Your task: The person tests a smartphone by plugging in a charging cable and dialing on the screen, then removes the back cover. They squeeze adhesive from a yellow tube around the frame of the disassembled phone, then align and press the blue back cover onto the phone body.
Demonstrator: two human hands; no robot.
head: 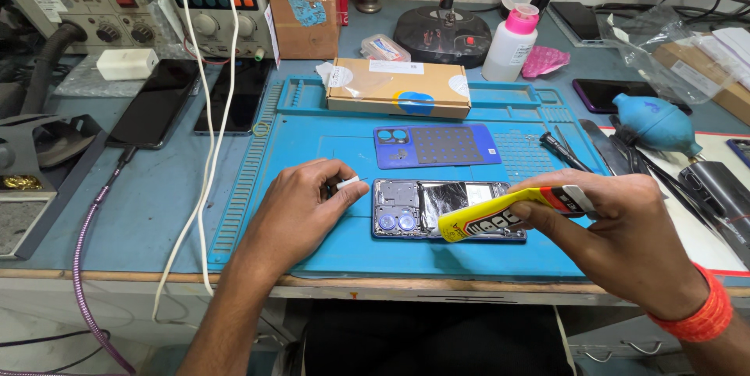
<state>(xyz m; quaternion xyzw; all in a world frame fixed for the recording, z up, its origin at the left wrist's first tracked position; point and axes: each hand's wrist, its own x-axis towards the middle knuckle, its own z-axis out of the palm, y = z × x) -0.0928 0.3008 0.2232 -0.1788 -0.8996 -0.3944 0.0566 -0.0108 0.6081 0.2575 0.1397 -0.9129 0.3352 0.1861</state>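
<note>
Right hand is gripping a yellow glue tube tight, fingers closed, nozzle end angling down-left over the opened phone at frame centre on the blue mat; looks held low for control. Left hand is pinching a small white cap at the phone's left edge, likely steadying it. The blue back cover is lying just above.
</note>
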